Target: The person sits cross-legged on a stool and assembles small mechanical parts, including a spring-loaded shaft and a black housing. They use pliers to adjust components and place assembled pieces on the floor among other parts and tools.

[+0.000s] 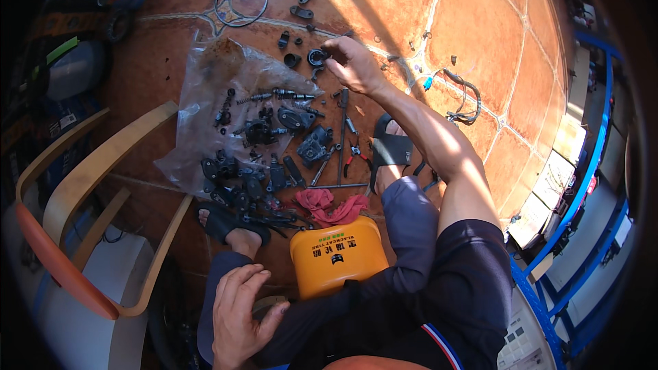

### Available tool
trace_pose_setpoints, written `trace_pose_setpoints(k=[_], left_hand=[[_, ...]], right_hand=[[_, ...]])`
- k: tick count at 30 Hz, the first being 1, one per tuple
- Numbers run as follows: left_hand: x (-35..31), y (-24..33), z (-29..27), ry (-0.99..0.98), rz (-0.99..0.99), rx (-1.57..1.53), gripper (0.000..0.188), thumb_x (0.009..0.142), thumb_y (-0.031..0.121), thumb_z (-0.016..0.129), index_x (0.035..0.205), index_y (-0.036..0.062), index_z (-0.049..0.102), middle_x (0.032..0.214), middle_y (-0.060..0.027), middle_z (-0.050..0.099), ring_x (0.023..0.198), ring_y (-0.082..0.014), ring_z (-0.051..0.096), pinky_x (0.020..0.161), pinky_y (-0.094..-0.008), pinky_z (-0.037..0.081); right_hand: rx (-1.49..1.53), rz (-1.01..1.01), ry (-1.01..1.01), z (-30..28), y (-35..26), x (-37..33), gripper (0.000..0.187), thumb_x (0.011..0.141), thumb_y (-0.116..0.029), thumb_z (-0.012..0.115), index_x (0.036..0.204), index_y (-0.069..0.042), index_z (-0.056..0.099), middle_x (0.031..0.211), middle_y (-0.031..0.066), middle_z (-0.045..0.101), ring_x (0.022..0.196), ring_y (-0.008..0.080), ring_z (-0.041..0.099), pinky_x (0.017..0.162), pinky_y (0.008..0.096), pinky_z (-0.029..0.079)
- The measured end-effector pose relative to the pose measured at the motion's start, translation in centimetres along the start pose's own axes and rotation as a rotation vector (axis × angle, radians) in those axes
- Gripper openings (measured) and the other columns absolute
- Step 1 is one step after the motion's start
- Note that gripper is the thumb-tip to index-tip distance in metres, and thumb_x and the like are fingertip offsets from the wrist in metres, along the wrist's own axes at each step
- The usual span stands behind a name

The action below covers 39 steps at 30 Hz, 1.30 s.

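Observation:
My right hand (353, 65) reaches out over the floor, its fingers and thumb curled at the edge of a round black part (316, 57) with a ring-shaped face. Around it lie small black collars (292, 60) and clips. My left hand (243, 312) is held above my left thigh, fingers loosely apart and holding nothing. On a clear plastic sheet (205, 89) rest a spring-wound shaft (275, 96), a dark mechanical housing (260, 130) and several other black parts. Beside the sheet is another dark housing (315, 145).
Red-handled pliers (356, 155), a long metal T-bar (343, 130) and a pink rag (329, 207) lie near my feet. A yellow plastic stool (339, 257) stands between my legs. A wooden-armed chair (103, 171) is at left, a blue shelf rack (582, 171) at right. Cable loops (467, 99) lie on the tiles.

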<state>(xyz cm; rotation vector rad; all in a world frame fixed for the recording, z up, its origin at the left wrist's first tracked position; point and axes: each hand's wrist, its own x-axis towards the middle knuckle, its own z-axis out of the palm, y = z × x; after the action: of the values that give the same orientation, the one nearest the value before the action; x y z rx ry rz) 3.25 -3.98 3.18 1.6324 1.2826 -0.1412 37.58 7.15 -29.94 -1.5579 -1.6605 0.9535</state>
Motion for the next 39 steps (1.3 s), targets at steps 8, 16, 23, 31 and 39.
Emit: trace_pose_setpoints(k=[8, 16, 23, 31, 39], left_hand=[[0.0, 0.0, -0.1, -0.009, -0.008, -0.002, 0.049, 0.072, 0.018, 0.082, 0.114, -0.0003, 0.063, 0.118, -0.0198, 0.063, 0.109, -0.0391, 0.061, 0.095, -0.0443, 0.047], [-0.1, -0.1, -0.1, -0.003, -0.016, -0.008, 0.049, 0.073, 0.019, 0.081, 0.114, -0.0005, 0.064, 0.118, -0.0197, 0.063, 0.109, -0.0393, 0.060, 0.094, -0.0447, 0.047], [0.0, 0.4, 0.0, -0.004, 0.027, 0.007, 0.050, 0.073, 0.019, 0.081, 0.115, -0.0008, 0.063, 0.118, -0.0202, 0.063, 0.109, -0.0397, 0.061, 0.094, -0.0448, 0.048], [0.1, 0.7, -0.1, -0.016, 0.027, 0.020, 0.049, 0.073, 0.018, 0.080, 0.115, -0.0010, 0.063, 0.118, -0.0207, 0.062, 0.109, -0.0397, 0.060, 0.095, -0.0444, 0.047], [-0.1, 0.6, -0.2, -0.014, -0.001, 0.015, 0.049, 0.075, 0.023, 0.080, 0.116, -0.0002, 0.063, 0.119, -0.0196, 0.062, 0.110, -0.0398, 0.060, 0.096, -0.0447, 0.047]], right_hand=[[0.917, 0.587, -0.190, -0.1, 0.6, 1.5, 0.036, 0.102, -0.016, 0.059, 0.134, 0.000, 0.056, 0.109, 0.0085, 0.069, 0.086, 0.0106, 0.064, 0.074, 0.0253, 0.055], [0.987, 0.669, -0.144, -0.2, 1.3, 3.5, 0.031, 0.100, -0.015, 0.056, 0.128, 0.000, 0.060, 0.106, 0.0086, 0.068, 0.086, 0.0122, 0.064, 0.074, 0.0274, 0.054], [-0.194, 0.465, -0.072, 1.2, 2.8, 7.0, 0.037, 0.092, -0.022, 0.063, 0.121, 0.001, 0.066, 0.112, 0.0211, 0.071, 0.107, 0.0337, 0.067, 0.093, 0.0418, 0.053], [-0.211, 0.490, -0.099, 3.3, 3.1, 7.6, 0.044, 0.092, -0.025, 0.063, 0.128, -0.001, 0.064, 0.123, 0.0212, 0.068, 0.116, 0.0329, 0.065, 0.100, 0.0389, 0.050], [-0.124, 0.425, 0.083, -3.2, 4.6, 4.9, 0.039, 0.092, -0.025, 0.062, 0.124, -0.004, 0.068, 0.119, 0.0169, 0.071, 0.110, 0.0265, 0.068, 0.097, 0.0366, 0.053]])
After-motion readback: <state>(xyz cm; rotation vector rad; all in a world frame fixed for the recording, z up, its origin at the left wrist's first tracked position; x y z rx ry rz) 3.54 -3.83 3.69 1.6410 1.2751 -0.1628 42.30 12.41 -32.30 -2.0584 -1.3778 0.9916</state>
